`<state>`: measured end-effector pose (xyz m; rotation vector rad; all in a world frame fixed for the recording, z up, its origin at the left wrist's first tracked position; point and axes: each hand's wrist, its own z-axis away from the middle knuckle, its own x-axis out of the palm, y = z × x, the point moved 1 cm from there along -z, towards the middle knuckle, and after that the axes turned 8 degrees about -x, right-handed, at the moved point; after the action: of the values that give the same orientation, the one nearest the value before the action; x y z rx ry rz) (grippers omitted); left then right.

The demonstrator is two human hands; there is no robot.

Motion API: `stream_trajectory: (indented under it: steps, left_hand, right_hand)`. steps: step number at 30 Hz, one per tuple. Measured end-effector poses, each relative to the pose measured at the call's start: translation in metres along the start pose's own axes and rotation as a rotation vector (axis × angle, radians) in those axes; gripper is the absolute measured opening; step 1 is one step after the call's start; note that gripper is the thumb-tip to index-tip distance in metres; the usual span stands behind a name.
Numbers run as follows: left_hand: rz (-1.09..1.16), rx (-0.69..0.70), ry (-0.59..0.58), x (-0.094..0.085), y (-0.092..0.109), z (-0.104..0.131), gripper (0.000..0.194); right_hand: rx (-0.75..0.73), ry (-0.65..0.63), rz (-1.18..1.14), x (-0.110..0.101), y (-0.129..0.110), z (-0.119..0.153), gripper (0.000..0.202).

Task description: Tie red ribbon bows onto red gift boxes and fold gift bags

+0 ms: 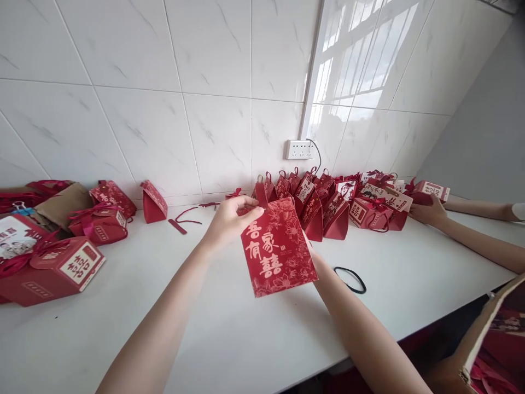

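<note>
- Pinching the top edge of a red box [279,249], the left hand [232,216] has its grip clamped there.
- The right hand [313,257] is mostly hidden behind the box; I cannot tell its grip.
- The red box is over the tabletop [229,339], below and slightly left of the socket [300,150].
- Small gift boxes [314,216] stand below the socket.
- A black loop [361,284] lies below and right of the socket.

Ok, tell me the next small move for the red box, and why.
Probably lower the red box onto the white counter for steadier handling: it seems held above it, the left hand at its top edge, the right hand mostly hidden behind it.
</note>
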<state>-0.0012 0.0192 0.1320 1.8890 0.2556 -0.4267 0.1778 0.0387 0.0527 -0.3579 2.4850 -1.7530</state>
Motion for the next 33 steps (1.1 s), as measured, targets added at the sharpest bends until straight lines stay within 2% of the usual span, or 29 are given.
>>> stream_trajectory:
  steps: [2, 4, 6, 9, 12, 14, 18, 22, 33]
  left_hand:
    - [-0.097, 0.023, 0.058, -0.004, 0.001, 0.001, 0.025]
    - [-0.192, 0.036, 0.084, -0.003, 0.002, 0.002, 0.02]
    - [-0.267, 0.039, 0.067, 0.002, 0.0, 0.004, 0.016]
    - [-0.312, 0.059, -0.006, 0.012, -0.005, 0.004, 0.014]
    - [-0.327, 0.081, -0.066, 0.018, -0.01, 0.003, 0.013]
    - [-0.349, 0.081, -0.097, 0.018, -0.012, 0.002, 0.013]
    - [-0.447, 0.056, -0.155, 0.015, -0.014, 0.001, 0.015]
    - [-0.49, 0.042, -0.169, 0.015, -0.016, 0.0, 0.016]
    - [-0.652, 0.101, -0.179, 0.016, -0.013, 0.002, 0.022]
  right_hand:
    - [-0.032, -0.063, -0.136, -0.004, -0.005, -0.001, 0.071]
    - [-0.178, -0.043, -0.184, -0.006, -0.01, -0.003, 0.062]
    - [-0.343, 0.038, -0.07, -0.006, -0.013, -0.002, 0.051]
    - [-0.463, 0.096, 0.174, 0.001, -0.014, 0.001, 0.042]
    - [-0.508, 0.117, 0.349, 0.005, -0.011, 0.002, 0.013]
    - [-0.519, 0.106, 0.419, 0.003, -0.009, 0.001, 0.007]
    - [-0.603, 0.037, 0.574, -0.002, -0.006, -0.001, 0.002]
    - [-0.671, -0.008, 0.674, -0.003, -0.006, 0.0, 0.005]
    - [-0.694, -0.062, 0.721, -0.003, -0.008, 0.001, 0.008]
